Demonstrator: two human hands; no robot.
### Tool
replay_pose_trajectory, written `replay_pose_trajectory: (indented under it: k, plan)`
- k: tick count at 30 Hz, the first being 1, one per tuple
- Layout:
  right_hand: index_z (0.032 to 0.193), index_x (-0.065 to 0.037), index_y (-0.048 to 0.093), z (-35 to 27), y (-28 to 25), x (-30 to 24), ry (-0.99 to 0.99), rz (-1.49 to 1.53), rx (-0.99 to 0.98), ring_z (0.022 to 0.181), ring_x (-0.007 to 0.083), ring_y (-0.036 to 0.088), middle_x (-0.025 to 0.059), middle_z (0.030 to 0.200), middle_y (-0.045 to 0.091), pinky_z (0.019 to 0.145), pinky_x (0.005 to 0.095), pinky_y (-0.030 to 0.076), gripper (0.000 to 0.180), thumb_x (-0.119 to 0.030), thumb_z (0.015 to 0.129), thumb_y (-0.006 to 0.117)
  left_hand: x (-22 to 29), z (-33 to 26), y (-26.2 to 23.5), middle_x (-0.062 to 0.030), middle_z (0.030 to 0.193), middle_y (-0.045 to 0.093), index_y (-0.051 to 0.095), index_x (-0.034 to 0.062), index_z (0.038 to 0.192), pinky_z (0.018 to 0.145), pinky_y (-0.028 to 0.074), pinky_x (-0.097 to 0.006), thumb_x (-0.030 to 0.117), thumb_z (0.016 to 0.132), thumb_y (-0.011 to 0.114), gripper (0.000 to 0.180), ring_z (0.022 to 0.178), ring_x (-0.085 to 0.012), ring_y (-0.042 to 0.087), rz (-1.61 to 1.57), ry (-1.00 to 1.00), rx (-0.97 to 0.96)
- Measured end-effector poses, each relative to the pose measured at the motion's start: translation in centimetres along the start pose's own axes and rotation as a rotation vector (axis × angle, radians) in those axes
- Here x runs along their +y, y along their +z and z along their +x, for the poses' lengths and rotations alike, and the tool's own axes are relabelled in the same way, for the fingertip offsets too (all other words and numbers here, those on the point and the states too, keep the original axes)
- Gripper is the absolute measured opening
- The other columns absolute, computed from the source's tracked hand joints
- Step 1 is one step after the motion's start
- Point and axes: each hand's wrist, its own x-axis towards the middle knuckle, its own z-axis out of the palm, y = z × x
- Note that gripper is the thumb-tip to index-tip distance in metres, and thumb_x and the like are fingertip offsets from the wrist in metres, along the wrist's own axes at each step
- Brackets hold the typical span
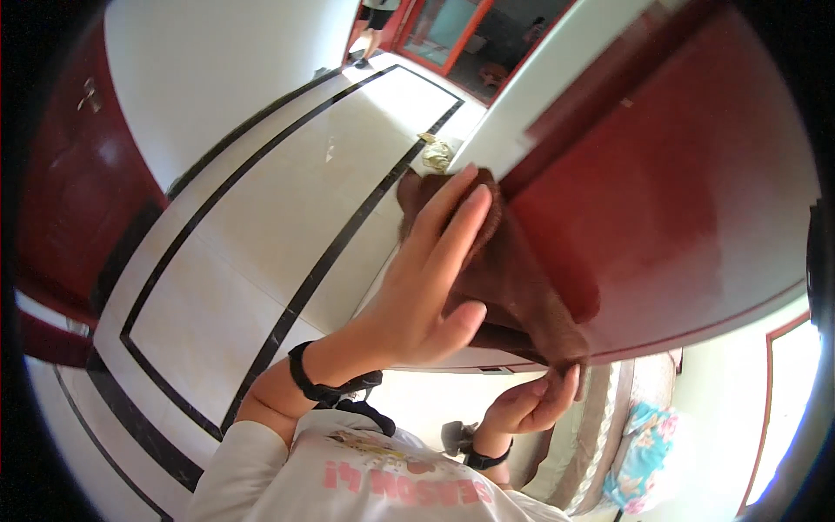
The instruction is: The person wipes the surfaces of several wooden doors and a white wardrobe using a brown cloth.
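Fabric of a white, pink-printed shirt (348, 478) runs off the lower edge, so its hem is cut off. Beside the right wrist is a small dark-grey object (456, 438) (too blurred to name). The left forearm slants up from the lower left, a black wristband (304, 372) on it; the left hand (413, 296) has its back upward, fingers extended away from the body, thumb apart. It lies wide over a soft brown cloth (526, 304), and since only two fingers and the thumb show, I cannot tell whether the hidden ones grip it. The right hand (532, 407), lower and further right, is bent upward, thumb and fingers narrowed on the cloth's lower end. The cloth hangs between both hands, in front of a large glossy dark-red panel (661, 191); how much it touches the panel is unclear.

Further off, blue floral fabric (642, 457) lies at lower right, and a crumpled yellowish bundle (437, 155) (its kind hard to make out) rests on the cream floor with black bands (235, 235). Farthest, beside a red-framed glass door (448, 35), stand a person's legs (372, 39), the upper body cut off.
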Motion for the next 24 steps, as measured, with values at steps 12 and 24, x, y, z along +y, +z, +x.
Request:
replay_pose_trajectory:
  k: [12,24]
  plan:
    - [0.087,-0.002,0.059,-9.2,-1.1,5.8,-0.05,-0.347,-0.281,0.087,0.0334,0.055,0.0177,0.092,0.059,0.081,0.0379,0.041,0.026,0.003,0.063,0.05,-5.6,-17.1,7.5,-0.0091,0.127,0.034,0.046,0.0198,0.118,0.083,0.042,-0.04,0.023,0.073,0.054,0.046,0.099,-0.0316,0.049,0.669,0.362,-0.283]
    - [0.124,0.004,0.033,8.1,0.7,0.2,-0.053,-0.468,-0.061,0.108,0.0383,0.037,0.0261,0.116,0.038,0.093,0.043,0.028,0.06,-0.011,0.07,0.054,0.6,6.9,2.6,-0.0256,0.13,0.027,0.04,0.0027,0.122,0.091,0.034,-0.043,0.011,0.072,0.054,0.053,0.114,-0.0393,0.037,0.39,0.45,-0.037]
